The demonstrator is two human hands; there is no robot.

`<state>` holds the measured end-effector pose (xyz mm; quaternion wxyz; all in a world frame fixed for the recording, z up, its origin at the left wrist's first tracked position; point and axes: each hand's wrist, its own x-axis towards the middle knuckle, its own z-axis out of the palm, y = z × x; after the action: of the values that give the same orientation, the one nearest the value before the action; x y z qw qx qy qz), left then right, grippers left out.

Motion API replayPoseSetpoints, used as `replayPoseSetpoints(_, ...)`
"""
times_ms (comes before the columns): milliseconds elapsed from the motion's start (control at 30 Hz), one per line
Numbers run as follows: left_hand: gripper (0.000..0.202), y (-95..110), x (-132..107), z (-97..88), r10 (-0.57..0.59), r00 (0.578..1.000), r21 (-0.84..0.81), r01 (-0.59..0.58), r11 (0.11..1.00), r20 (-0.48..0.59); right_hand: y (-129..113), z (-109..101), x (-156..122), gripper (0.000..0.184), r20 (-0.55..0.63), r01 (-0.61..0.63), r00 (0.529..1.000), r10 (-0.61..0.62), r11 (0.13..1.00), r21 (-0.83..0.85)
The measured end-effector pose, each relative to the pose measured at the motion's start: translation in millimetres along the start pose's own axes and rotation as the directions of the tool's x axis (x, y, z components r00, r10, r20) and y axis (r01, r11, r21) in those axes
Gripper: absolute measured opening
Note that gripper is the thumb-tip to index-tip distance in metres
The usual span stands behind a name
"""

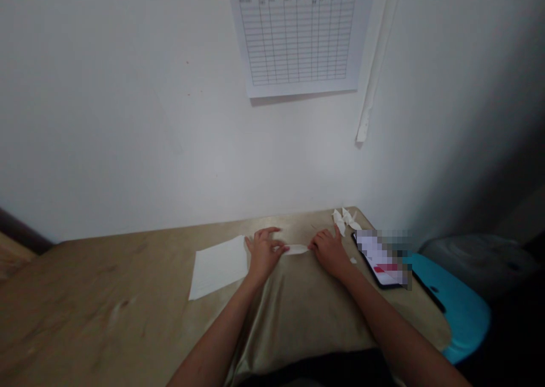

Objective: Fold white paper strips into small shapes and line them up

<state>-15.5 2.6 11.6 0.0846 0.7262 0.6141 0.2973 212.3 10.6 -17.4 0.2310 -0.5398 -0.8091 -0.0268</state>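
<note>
White paper strip (296,249) | lies left-right | left hand (263,253), right hand (328,251) pinch ends

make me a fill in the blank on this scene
The left hand and right hand each touch an end of the small folded paper strip, coloured ____.
The flat stack of white sheets lies ____ of the left hand.
The dark-cased phone on the brown wooden table lies ____ of the right hand.
Missing: white, left, right.
</note>
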Motion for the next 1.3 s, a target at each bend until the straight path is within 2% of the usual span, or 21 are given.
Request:
replayPoseSetpoints(200,0.003,-12.9,3.8,-1.1,-0.051,0.998,-0.047,0.049,0.998,-0.040,14.3,3.8,0.8,0.018,-0.028,-0.055,0.998,0.057,0.996,0.068)
replayPoseSetpoints(367,0.004,-7.4,2.8,-0.6,-0.076,0.996,-0.084,0.073,0.994,-0.036,13.0,6.6,0.4,0.022,-0.013,-0.089,0.995,0.096,0.959,0.270)
replayPoseSetpoints(500,0.004,0.3,0.7,-1.1,-0.064,0.998,-0.103,0.066,0.993,0.021,10.2,7.9,-0.7,0.043,-0.015,-0.062,0.997,0.077,0.890,0.451)
replayPoseSetpoints(567,0.004,3.0,-0.4,0.5,-0.046,0.998,-0.123,0.051,0.991,0.038,8.4,8.6,-0.2,0.046,-0.027,-0.034,0.998,0.057,0.844,0.535)
replayPoseSetpoints(633,0.005,4.5,-1.4,3.3,-0.027,0.999,-0.145,0.031,0.989,0.032,6.7,9.0,1.0,0.044,-0.040,-0.010,0.998,0.043,0.795,0.606)
replayPoseSetpoints(767,0.005,4.1,-2.1,9.4,-0.009,0.999,-0.161,0.017,0.987,0.046,5.4,8.7,4.7,0.028,-0.043,-0.011,0.997,0.059,0.701,0.713)
replayPoseSetpoints(867,0.005,3.2,-2.1,13.1,-0.030,0.997,-0.149,0.041,0.988,0.071,4.6,7.9,6.6,0.018,-0.035,-0.025,0.996,0.078,0.657,0.753)
replayPoseSetpoints(1000,0.007,4.2,-3.8,16.3,-0.024,0.996,-0.129,0.035,0.991,0.088,1.6,6.6,6.6,0.013,-0.007,-0.063,0.995,0.102,0.659,0.750)
replayPoseSetpoints(1167,0.029,6.4,-5.3,18.0,0.028,1.000,-0.178,-0.026,0.984,0.013,-2.3,2.7,5.6,0.016,0.084,-0.203,0.974,0.210,0.644,0.738)
replayPoseSetpoints(1300,0.017,5.6,-2.9,20.2,0.078,0.997,-0.235,-0.083,0.968,-0.028,-5.8,-1.7,6.4,0.022,0.131,-0.205,0.977,0.166,0.585,0.785)
